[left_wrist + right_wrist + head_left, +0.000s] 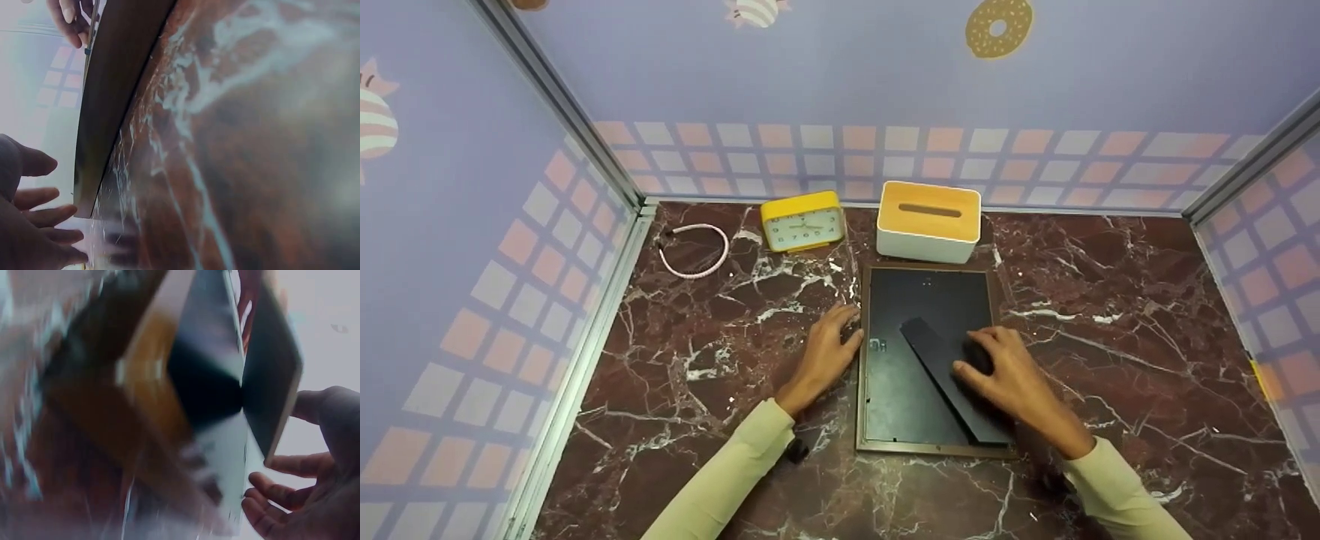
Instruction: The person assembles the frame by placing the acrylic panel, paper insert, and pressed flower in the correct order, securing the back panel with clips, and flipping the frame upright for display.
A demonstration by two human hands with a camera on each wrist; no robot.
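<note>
A picture frame [926, 300] lies face down on the marbled table, its black back up and its thin brown rim [861, 390] around it. The black easel stand [945, 382] slants across the back and is raised off it, as the right wrist view shows. My right hand [1012, 375] is at the stand's right side, thumb and index finger pinching its edge; the other fingers are spread below. My left hand [826, 352] rests beside the frame's left edge, fingers extended and loosely apart, holding nothing.
Behind the frame stand a white tissue box [926, 244] with a wooden lid and a yellow alarm clock [804, 225]. A pink headband [724, 240] lies at the back left. Patterned walls [810, 90] enclose the table's back and sides.
</note>
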